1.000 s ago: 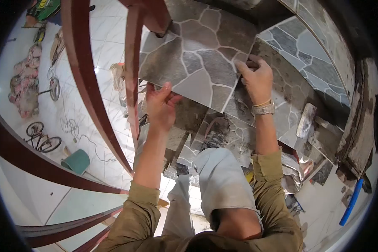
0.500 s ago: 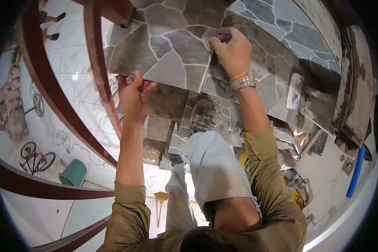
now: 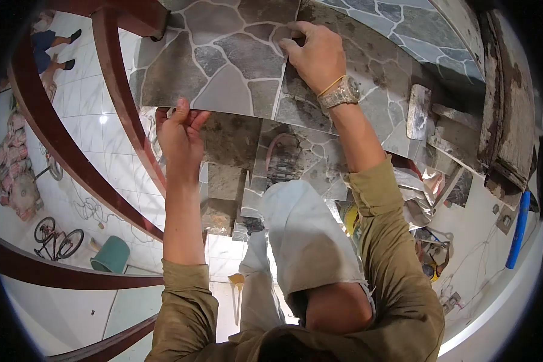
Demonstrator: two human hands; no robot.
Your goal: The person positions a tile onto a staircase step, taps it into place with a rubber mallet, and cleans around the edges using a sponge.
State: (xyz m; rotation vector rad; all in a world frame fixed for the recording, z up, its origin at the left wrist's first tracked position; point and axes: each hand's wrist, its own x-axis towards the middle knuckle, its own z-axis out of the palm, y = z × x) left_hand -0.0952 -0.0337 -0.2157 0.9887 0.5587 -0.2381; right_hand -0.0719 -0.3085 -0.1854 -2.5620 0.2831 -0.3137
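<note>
Head cam: large grey stone-patterned tile w/ pale joint lines [image 3: 223, 66] lies straight ahead of L hand [image 3: 181, 136] & to the L of R hand [image 3: 317, 57]. L hand is on the near edge, toward its L corner, pinching it: thumb on top, fingers partly hidden under. R hand is farther out, at the R edge; thumb & index bent in over it, but can't tell if they actually pinch. So L is nearer the front edge, R nearer the side edge. That side edge runs away from the body, leaning a bit R; far end is cut off by the frame, so long axis unclear.

Near edge sits over a rough grey-brown patch [image 3: 232, 142]. R of the tile: smudged stone-patterned surface [image 3: 380, 78] under the R forearm side, w/ worn, whitish flat metal tool [image 3: 418, 111] on it. Dark-red curved railing [image 3: 117, 78] stands just L of the tile.
</note>
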